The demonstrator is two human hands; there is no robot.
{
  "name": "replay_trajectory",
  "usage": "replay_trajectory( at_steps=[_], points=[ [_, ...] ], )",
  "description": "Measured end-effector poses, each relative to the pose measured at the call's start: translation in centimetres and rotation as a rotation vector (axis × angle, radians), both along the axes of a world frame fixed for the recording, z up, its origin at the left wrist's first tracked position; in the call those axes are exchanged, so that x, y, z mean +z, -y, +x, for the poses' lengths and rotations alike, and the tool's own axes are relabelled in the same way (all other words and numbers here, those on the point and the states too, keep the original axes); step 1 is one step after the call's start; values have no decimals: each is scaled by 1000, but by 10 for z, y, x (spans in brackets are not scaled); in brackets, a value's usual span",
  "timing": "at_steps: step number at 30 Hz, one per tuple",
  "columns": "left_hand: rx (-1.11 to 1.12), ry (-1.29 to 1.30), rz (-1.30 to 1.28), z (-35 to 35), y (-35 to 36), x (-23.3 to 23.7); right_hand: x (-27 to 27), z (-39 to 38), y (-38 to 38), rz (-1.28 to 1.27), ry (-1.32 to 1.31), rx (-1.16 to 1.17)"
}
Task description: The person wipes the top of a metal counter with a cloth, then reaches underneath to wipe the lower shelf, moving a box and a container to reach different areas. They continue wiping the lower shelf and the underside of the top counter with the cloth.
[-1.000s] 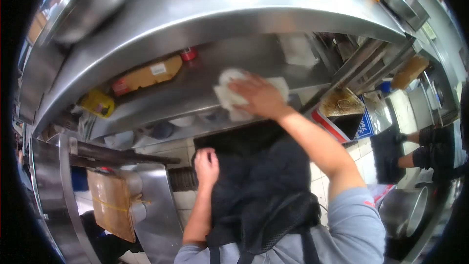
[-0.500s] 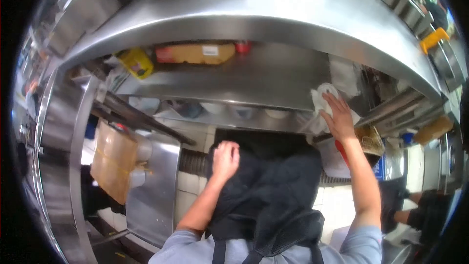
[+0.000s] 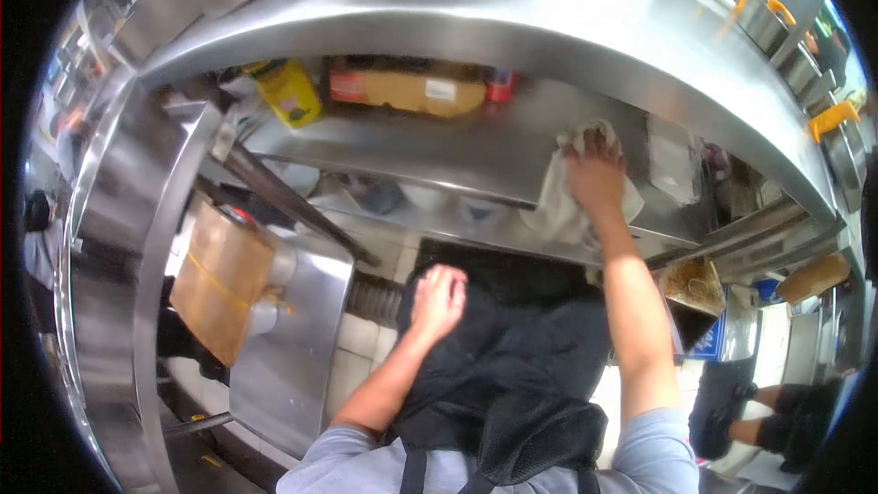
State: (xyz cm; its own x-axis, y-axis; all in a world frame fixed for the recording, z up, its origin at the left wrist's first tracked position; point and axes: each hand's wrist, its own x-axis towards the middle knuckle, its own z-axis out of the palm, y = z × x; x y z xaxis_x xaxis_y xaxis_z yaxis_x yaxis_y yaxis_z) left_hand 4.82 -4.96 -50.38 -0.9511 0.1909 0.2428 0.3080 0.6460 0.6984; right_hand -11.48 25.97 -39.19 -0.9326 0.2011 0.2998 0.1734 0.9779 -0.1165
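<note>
A white cloth (image 3: 555, 197) lies bunched on the steel shelf (image 3: 402, 148) under the counter and drapes over its front edge. My right hand (image 3: 599, 178) reaches in under the counter and presses on the cloth, its fingertips sunk in the folds. In front of the black apron (image 3: 521, 329) hovers my left hand (image 3: 437, 300), fingers curled in, with nothing visible in it. Toward the back of the shelf stand a yellow container (image 3: 291, 96), a cardboard box (image 3: 402, 91) and a red can (image 3: 500, 84).
Above the shelf runs the steel counter's front edge (image 3: 476, 32). Pots with orange handles (image 3: 832, 121) hang or stand at the right. A low steel table (image 3: 293, 357) with a cardboard piece (image 3: 219, 279) is at the left. Another person's legs (image 3: 759, 412) show at lower right.
My right hand and the cloth have moved left along the shelf, and the cloth is now spread wider. The view has shifted slightly. My left hand stays curled by the apron.
</note>
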Motion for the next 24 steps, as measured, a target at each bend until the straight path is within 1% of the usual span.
replay_trajectory(
  at_steps=[1,5,7,8,10,11,13,17,19,22,23,24],
  points=[
    [6,3,20,0,2,-1,0,-5,17,61,10,-39],
    [55,7,32,1,9,0,3,-5,102,92,14,39],
    [53,24,59,0,13,0,0,-5,144,6,-45,232],
    [59,23,66,-1,15,-2,-3,-6,164,6,-49,242],
    [78,18,87,-2,18,-6,-7,-9,201,-18,-96,375],
    [86,20,90,-1,20,-7,-6,-11,216,-18,-100,386],
    [95,16,102,-1,25,-7,-5,-16,241,-94,-104,484],
    [127,62,111,3,33,-3,0,-30,282,-87,-91,571],
    [121,61,157,5,36,-1,-2,-43,303,-93,-85,605],
    [129,64,144,10,37,4,0,-60,333,-113,-80,774],
    [127,60,141,10,37,5,1,-63,342,-116,-85,762],
    [123,48,136,10,38,2,3,-67,349,-91,-63,871]
  ],
)
